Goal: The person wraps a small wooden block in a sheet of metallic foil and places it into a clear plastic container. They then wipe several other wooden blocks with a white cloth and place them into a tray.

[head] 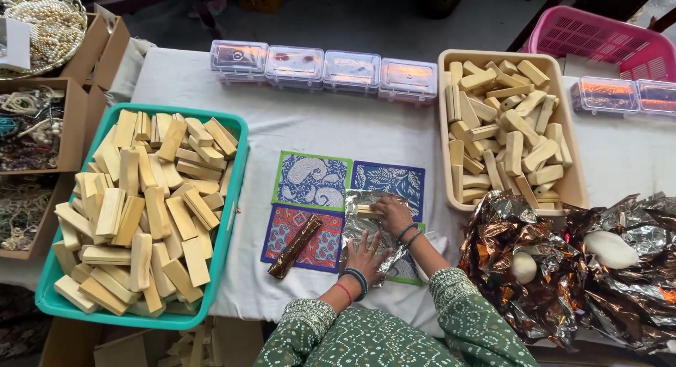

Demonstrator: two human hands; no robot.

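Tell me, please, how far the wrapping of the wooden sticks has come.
Done: one wrapped stick lies on the patterned mats. In hand: the right hand sets a bare stick on a foil sheet, which the left hand flattens. Left: the green tray and beige tray are both full of bare sticks.

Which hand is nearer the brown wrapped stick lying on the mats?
Left. The left hand lies flat on the foil sheet just beside the brown wrapped stick; the right hand is farther off, on a wooden block.
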